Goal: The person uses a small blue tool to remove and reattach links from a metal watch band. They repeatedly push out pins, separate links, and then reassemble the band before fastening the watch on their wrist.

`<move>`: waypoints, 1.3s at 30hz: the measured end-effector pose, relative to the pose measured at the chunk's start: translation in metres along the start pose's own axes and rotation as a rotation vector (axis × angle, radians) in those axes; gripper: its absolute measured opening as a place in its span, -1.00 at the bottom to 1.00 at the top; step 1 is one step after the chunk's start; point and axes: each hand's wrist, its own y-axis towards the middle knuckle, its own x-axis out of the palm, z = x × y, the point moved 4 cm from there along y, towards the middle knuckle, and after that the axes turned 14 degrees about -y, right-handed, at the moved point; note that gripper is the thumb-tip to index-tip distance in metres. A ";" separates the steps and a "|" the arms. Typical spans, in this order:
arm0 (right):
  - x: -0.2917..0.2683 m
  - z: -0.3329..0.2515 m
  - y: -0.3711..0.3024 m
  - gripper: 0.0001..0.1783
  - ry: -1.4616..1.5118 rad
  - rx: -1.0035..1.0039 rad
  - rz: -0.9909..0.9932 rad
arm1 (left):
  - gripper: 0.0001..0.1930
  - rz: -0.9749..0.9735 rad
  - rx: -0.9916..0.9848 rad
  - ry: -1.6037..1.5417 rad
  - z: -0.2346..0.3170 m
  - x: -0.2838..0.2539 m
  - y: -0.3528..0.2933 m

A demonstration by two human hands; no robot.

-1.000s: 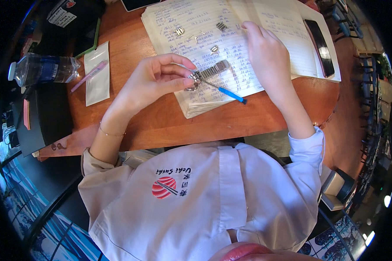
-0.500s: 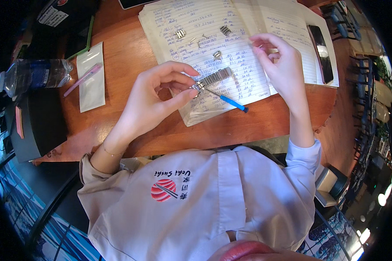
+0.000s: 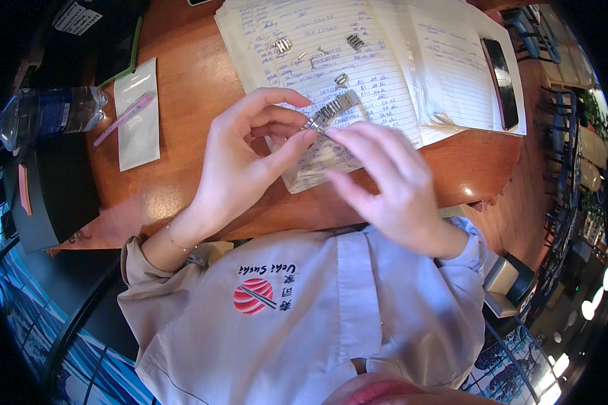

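Observation:
My left hand (image 3: 246, 138) is closed, pinching one end of a silver metal watch band (image 3: 336, 105) between thumb and fingers. The band's other end stretches away to the right above the open notebook (image 3: 392, 74). My right hand (image 3: 392, 179), somewhat blurred, has come in close; its forefinger reaches the pinched end while the thumb stays apart below. The blue-handled screwdriver cannot be seen now. Loose metal links (image 3: 282, 46) lie on the handwritten page, with a dark-looking link piece (image 3: 355, 42), a single small link (image 3: 341, 79) and several tiny pins (image 3: 312, 57).
A black phone (image 3: 498, 84) rests on the notebook's right page. To the left are a pink pen (image 3: 123, 119) on a white packet (image 3: 142, 145), a clear plastic bottle (image 3: 54, 115) and a black box-like object (image 3: 57, 196). The wooden table (image 3: 250, 219) curves at its near edge.
My right hand has come down and left from above the notebook to the watch band. The blue screwdriver beside the band has dropped from sight. My left hand keeps its pinch.

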 end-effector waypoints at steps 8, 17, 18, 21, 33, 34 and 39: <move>0.023 -0.017 0.001 -0.43 -0.037 0.153 0.259 | -0.64 0.034 -0.016 -0.314 0.005 0.010 -0.007; 0.011 0.003 -0.004 -0.60 0.196 0.380 0.354 | -0.52 -0.180 0.090 -0.229 0.017 0.035 -0.021; 0.009 0.005 -0.005 -0.60 0.193 0.388 0.367 | -0.51 -0.207 0.113 -0.202 0.018 0.037 -0.021; 0.004 0.012 0.001 -0.62 0.196 0.417 0.382 | -0.49 -0.224 0.241 0.117 0.020 0.036 -0.017; -0.011 0.074 0.035 -0.72 0.694 0.538 0.105 | -0.65 -0.047 0.710 0.988 0.015 0.010 0.021; -0.012 0.077 0.036 -0.73 0.762 0.541 0.107 | -0.66 -0.066 0.746 1.007 0.017 0.016 0.023; -0.016 0.093 0.046 -0.70 0.774 0.485 -0.122 | -0.80 -0.184 0.773 0.984 0.009 0.025 0.032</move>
